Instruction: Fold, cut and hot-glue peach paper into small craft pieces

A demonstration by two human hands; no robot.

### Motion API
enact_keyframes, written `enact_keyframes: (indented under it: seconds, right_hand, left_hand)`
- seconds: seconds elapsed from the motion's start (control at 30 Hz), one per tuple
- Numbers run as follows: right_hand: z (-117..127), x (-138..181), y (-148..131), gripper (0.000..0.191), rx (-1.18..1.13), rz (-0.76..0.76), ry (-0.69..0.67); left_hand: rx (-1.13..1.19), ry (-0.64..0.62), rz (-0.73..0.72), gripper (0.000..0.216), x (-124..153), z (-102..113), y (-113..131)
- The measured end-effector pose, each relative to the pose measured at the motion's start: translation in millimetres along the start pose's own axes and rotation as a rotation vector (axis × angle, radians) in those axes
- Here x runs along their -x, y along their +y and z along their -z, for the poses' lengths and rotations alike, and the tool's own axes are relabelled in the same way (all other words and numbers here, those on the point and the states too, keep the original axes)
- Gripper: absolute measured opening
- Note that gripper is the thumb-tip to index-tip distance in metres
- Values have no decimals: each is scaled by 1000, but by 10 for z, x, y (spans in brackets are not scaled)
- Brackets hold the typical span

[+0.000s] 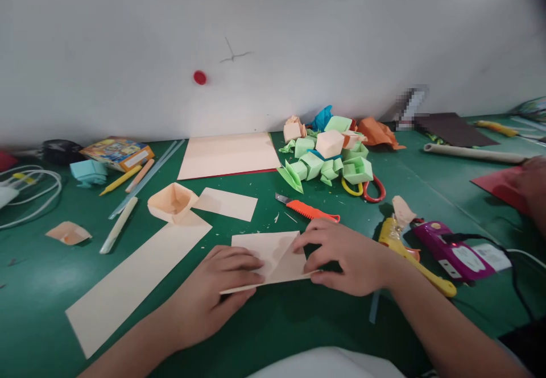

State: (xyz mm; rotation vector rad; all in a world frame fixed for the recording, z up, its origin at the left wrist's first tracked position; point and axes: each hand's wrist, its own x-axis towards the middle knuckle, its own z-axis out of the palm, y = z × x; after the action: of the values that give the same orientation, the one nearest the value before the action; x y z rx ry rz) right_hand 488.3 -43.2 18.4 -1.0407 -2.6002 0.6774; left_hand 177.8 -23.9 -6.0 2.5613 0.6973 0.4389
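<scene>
A pale peach sheet of paper [279, 250] lies at the front of the table with a diagonal crease, its near edge lifted. My left hand [219, 284] pinches that edge at the left, thumb below and fingers on top. At the right end, my right hand [343, 256] grips the sheet, its fingers bent over the surface. Just beyond my hands rests an orange utility knife [309, 210] with its blade out. To the left are a folded peach paper box [166, 210], a small paper rectangle [228, 203] and a long paper strip [139, 281].
Folded green and peach paper pieces [328, 150] are heaped by the wall, scissors [373, 189] at their edge. A yellow glue gun [403, 247] and a purple power strip [452, 253] lie right. Another person's hand [535, 187] touches red paper [497, 186]. A larger peach sheet [228, 153] lies behind.
</scene>
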Motion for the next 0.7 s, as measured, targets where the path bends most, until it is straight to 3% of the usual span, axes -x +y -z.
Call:
enact_keyframes:
  seconds: [0.1, 0.27, 0.4, 0.53, 0.63, 0.7]
  right_hand:
    - [4, -7, -14, 17, -26, 3, 9]
    - [-111, -70, -28, 24, -5, -89, 114]
    - [-217, -140, -56, 30, -50, -237, 186]
    - [-284, -197, -58, 13, -130, -419, 206]
    - [-324, -217, -30, 11, -168, -469, 216]
    - [-352, -224, -13, 15, -167, -487, 219]
  left_hand:
    - [59, 89, 165, 24, -59, -22, 31]
    - [95, 246, 467, 29, -119, -89, 30]
    - [213, 340, 563, 56, -97, -144, -25]
    - [43, 428, 451, 52, -63, -197, -36]
    - [-237, 473, 182, 30, -36, -218, 32]
    - [-344, 430, -3, 28, -22, -224, 94]
